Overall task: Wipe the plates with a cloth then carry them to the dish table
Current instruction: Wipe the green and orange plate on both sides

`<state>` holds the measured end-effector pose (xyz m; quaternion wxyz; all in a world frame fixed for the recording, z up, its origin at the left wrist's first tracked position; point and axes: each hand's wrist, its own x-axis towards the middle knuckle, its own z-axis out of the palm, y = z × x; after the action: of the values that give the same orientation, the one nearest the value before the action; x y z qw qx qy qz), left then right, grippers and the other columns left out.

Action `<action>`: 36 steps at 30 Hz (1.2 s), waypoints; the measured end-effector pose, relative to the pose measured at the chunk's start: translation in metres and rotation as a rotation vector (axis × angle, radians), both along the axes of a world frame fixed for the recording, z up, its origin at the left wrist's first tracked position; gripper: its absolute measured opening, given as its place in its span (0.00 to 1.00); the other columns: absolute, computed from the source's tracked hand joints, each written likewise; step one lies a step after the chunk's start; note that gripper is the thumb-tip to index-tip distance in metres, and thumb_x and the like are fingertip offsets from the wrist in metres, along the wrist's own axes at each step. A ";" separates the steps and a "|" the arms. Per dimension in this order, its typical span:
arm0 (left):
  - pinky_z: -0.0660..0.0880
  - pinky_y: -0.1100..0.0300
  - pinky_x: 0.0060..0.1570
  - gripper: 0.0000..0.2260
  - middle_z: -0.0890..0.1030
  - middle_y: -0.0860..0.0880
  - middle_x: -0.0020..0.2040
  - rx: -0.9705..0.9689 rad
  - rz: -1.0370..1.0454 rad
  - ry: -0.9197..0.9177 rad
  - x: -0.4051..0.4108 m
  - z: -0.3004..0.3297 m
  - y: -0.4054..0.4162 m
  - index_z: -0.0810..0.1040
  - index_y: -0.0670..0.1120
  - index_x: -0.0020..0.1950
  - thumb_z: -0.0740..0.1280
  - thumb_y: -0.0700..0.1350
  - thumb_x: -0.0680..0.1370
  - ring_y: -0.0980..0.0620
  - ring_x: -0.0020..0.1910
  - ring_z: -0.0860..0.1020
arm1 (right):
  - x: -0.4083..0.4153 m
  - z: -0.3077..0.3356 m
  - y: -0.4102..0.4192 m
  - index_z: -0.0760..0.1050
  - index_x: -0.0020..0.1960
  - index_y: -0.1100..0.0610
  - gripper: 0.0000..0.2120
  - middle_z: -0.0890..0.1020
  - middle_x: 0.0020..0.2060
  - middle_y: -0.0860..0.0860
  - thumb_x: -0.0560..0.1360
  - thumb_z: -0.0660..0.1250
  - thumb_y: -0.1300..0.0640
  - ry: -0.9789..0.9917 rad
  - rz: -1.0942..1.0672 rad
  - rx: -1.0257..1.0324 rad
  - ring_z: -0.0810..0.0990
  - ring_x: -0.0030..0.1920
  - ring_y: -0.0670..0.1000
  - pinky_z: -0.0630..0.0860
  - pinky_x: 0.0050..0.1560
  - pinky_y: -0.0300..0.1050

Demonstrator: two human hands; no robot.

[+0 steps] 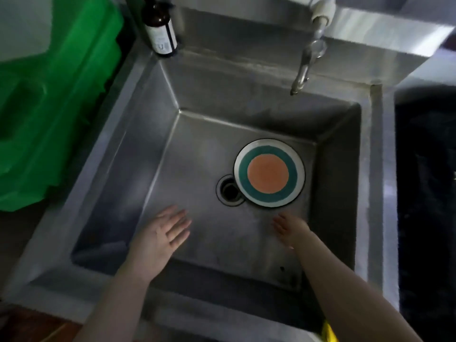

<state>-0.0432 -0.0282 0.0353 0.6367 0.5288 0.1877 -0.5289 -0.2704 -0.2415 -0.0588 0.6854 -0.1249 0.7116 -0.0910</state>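
Observation:
A round plate (269, 173) with a white rim, a teal ring and an orange centre lies flat on the bottom of the steel sink (118, 154), partly over the drain (229, 191). My left hand (162, 233) reaches into the sink with fingers straight and spread, empty, down and left of the plate. My right hand (291, 229) is also inside the sink, just below the plate's near edge, fingers extended and holding nothing. Neither hand touches the plate. A scrap of yellow material (329, 332) shows at the bottom edge by my right arm.
A tap spout (302, 75) hangs over the sink's back right. A dark brown bottle (160, 33) stands on the back left corner. A green plastic bin (49, 107) sits left of the sink. A dark surface (427, 193) lies to the right.

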 end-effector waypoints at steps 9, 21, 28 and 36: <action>0.74 0.52 0.52 0.15 0.84 0.46 0.55 0.102 0.026 0.033 0.007 -0.037 0.010 0.76 0.47 0.61 0.53 0.42 0.82 0.48 0.54 0.81 | 0.024 -0.087 -0.033 0.67 0.69 0.59 0.25 0.76 0.61 0.58 0.77 0.67 0.48 0.071 -0.032 0.070 0.76 0.56 0.56 0.75 0.49 0.47; 0.74 0.51 0.53 0.15 0.83 0.45 0.57 0.113 0.049 -0.001 0.002 -0.036 0.005 0.76 0.47 0.62 0.54 0.40 0.81 0.46 0.57 0.80 | 0.027 -0.101 -0.038 0.74 0.56 0.61 0.10 0.77 0.47 0.57 0.76 0.63 0.60 0.182 -0.025 -0.039 0.76 0.38 0.53 0.74 0.32 0.44; 0.73 0.51 0.54 0.15 0.83 0.45 0.57 0.090 0.052 -0.022 -0.004 -0.024 0.003 0.76 0.47 0.62 0.53 0.41 0.81 0.46 0.57 0.79 | 0.028 -0.065 -0.038 0.71 0.47 0.60 0.04 0.75 0.40 0.57 0.76 0.57 0.63 -0.057 -0.063 0.002 0.76 0.40 0.54 0.73 0.36 0.46; 0.74 0.51 0.52 0.15 0.83 0.45 0.57 0.068 0.028 -0.049 -0.006 -0.014 0.007 0.76 0.47 0.62 0.53 0.41 0.82 0.47 0.56 0.81 | 0.029 -0.029 -0.037 0.68 0.60 0.63 0.16 0.77 0.51 0.62 0.75 0.53 0.70 -0.187 -0.133 -0.048 0.75 0.55 0.64 0.75 0.49 0.60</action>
<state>-0.0496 -0.0214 0.0216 0.6301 0.5602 0.1971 -0.5003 -0.2414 -0.2781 -0.0877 0.7379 -0.0850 0.6490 -0.1645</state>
